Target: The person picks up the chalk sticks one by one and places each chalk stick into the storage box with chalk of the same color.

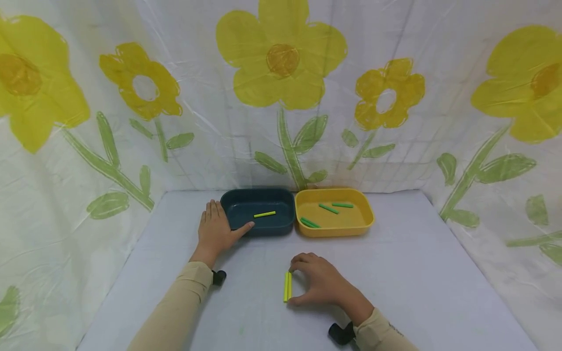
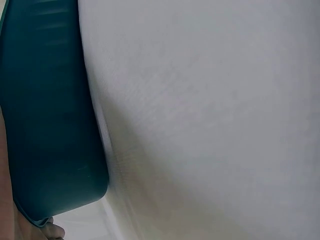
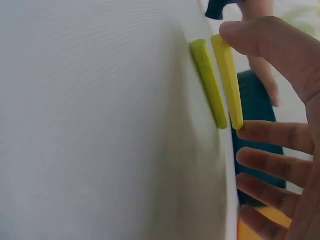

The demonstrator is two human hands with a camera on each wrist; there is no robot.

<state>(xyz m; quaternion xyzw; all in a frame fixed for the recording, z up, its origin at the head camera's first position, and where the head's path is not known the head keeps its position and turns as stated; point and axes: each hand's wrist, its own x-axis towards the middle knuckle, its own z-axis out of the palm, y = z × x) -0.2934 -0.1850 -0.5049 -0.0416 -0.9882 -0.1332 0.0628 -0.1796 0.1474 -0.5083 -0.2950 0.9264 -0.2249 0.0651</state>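
Note:
My right hand [image 1: 322, 280] pinches a slim yellow stick [image 3: 230, 82] lengthwise, thumb at one end and index fingertip at the other. The remaining fingers spread loosely. Close alongside, a second yellow stick [image 3: 209, 82] lies on the white table, nearly parallel to the first. My left hand [image 1: 215, 231] rests against the left end of a dark teal tray [image 1: 259, 231], fingers straight along its side and thumb stretched across the front rim. A single yellow stick [image 1: 265, 214] lies inside that tray. In the left wrist view the tray's outer wall [image 2: 55, 125] shows, with most of the hand hidden.
A yellow tray [image 1: 335, 233] stands right beside the teal one and holds several green sticks [image 1: 329, 208]. The white table [image 1: 417, 282] reaches back to a hanging sheet [image 1: 202, 146] printed with yellow flowers. Black wrist devices [image 1: 341, 334] sit at both cuffs.

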